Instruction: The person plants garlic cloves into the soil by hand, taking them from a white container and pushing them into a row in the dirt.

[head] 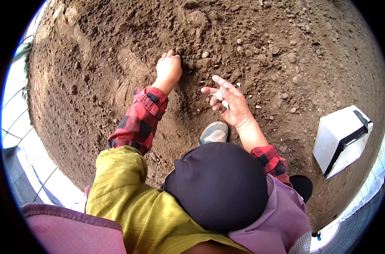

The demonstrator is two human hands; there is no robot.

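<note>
My left hand [169,69] is curled with its fingertips pressed against the loose brown soil [132,35]. Its fingers point away from the camera, so whether something is pinched in them is hidden. To the right, my right hand [232,103] is turned partly palm up above the ground. Several white cloves [217,95], which look like garlic, are held under its thumb and curled fingers, while two fingers stretch out to the left. More small white cloves [238,84] lie scattered on the soil around that hand, including one clove [258,107] just right of it.
A white foam box [330,136] with black tape sits on the ground at the right. My shoe [214,132] rests on the soil below the right hand, near my dark-clad knee [217,187]. Clods and pebbles [273,48] dot the ground. Pale sheeting [18,108] borders the left side.
</note>
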